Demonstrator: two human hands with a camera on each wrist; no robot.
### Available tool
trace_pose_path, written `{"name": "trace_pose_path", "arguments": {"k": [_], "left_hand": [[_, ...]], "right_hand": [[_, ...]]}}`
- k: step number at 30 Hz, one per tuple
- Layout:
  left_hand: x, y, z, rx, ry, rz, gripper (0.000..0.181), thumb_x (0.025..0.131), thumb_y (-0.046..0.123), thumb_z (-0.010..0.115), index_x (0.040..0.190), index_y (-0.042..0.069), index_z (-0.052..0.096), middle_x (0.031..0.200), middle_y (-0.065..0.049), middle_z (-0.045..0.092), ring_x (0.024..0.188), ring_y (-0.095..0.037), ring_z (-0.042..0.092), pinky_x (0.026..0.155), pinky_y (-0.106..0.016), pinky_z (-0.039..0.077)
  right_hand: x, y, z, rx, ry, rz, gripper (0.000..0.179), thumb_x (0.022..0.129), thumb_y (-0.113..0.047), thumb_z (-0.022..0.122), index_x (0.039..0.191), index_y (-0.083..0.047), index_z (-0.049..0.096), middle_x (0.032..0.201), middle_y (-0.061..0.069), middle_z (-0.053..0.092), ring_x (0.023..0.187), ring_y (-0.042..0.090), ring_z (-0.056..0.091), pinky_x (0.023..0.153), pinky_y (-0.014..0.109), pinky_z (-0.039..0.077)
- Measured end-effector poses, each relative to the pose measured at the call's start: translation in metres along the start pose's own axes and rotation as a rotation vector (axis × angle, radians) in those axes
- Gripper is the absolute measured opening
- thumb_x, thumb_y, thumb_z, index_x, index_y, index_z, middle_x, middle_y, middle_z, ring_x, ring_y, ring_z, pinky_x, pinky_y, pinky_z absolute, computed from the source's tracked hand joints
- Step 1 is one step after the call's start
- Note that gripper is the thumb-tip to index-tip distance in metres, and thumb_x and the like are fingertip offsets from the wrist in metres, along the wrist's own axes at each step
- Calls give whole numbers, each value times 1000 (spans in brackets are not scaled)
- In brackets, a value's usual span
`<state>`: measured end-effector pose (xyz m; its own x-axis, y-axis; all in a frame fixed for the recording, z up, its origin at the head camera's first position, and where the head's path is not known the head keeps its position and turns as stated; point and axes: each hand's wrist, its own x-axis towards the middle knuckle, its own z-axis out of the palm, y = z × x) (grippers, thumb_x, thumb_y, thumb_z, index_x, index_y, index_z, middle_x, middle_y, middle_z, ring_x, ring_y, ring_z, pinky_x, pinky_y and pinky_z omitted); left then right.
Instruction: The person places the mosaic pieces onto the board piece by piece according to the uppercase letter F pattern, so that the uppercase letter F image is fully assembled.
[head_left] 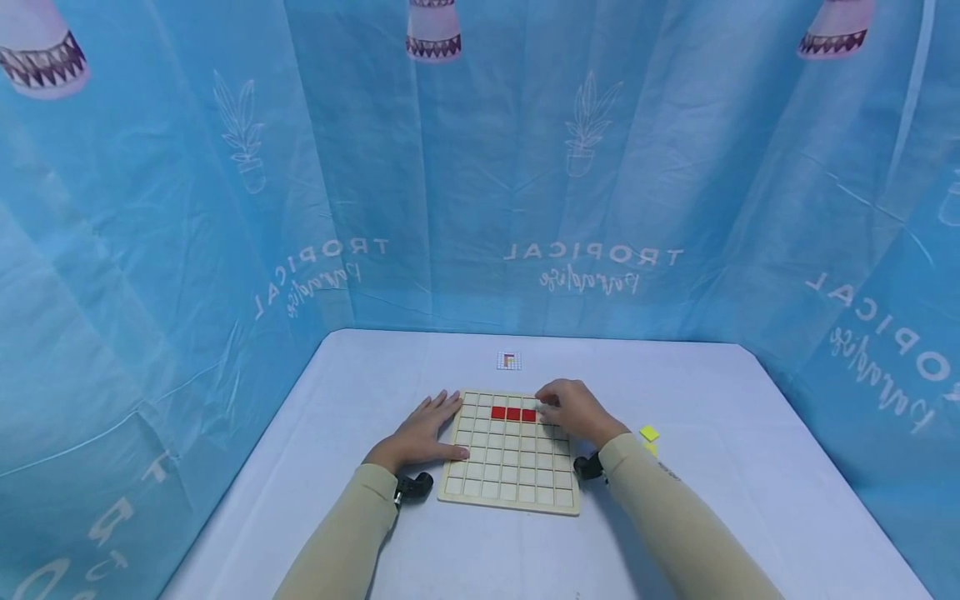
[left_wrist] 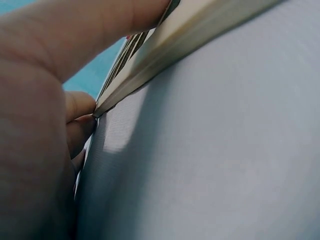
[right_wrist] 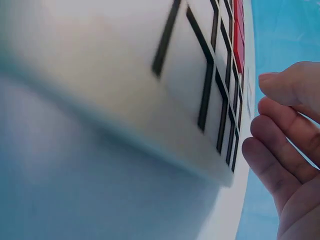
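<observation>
A pale wooden board (head_left: 510, 502) with a grid of square cells lies on the table. Three red square tiles (head_left: 513, 414) sit side by side in a row near its far edge. My left hand (head_left: 422, 433) rests at the board's left side, fingers extended along the edge and thumb on the grid. In the left wrist view, fingertips (left_wrist: 82, 105) touch the board's rim. My right hand (head_left: 576, 410) is over the far right corner, just right of the red tiles. Its fingers are loosely bent in the right wrist view, and no tile shows between them.
Yellow square tiles (head_left: 649, 433) lie right of the board, partly hidden by the right sleeve. A small printed grid card (head_left: 508, 361) with a coloured pattern lies beyond the board. Blue curtains (head_left: 480, 208) surround the white table (head_left: 675, 375) at the back and sides.
</observation>
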<state>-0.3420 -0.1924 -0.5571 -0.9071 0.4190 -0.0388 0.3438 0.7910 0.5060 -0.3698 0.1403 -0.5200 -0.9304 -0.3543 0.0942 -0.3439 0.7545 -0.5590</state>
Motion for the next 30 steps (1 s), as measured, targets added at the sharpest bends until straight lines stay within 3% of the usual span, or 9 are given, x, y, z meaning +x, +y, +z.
{"name": "trace_pose_path", "arguments": {"k": [18,24,30], "left_hand": [[-4,1,-2,-15,-7,-4,119,77,79,74,168,14,31,173,-3,21,160,-24,6,127,-50,9],[-5,1,-3,-5,-8,-13,118,78,79,73,168,14,30,174,-2,21,160,-24,6,127,-49,9],[-4,5,-4,2,-5,6,116,80,76,73,168,13,31,173,-1,22,160,-22,6,128,-46,7]], "right_hand": [[-20,48,-36,-79,22,113,24,97,-9,77,121,-6,78,112,4,71,101,22,64,96,45,57],[-28,60,-45,-59,40,110,25,97,-7,76,122,-3,76,113,7,72,102,25,65,95,47,57],[-40,80,-56,-48,57,158,25,97,-9,75,122,-3,76,114,8,72,103,27,65,97,49,57]]}}
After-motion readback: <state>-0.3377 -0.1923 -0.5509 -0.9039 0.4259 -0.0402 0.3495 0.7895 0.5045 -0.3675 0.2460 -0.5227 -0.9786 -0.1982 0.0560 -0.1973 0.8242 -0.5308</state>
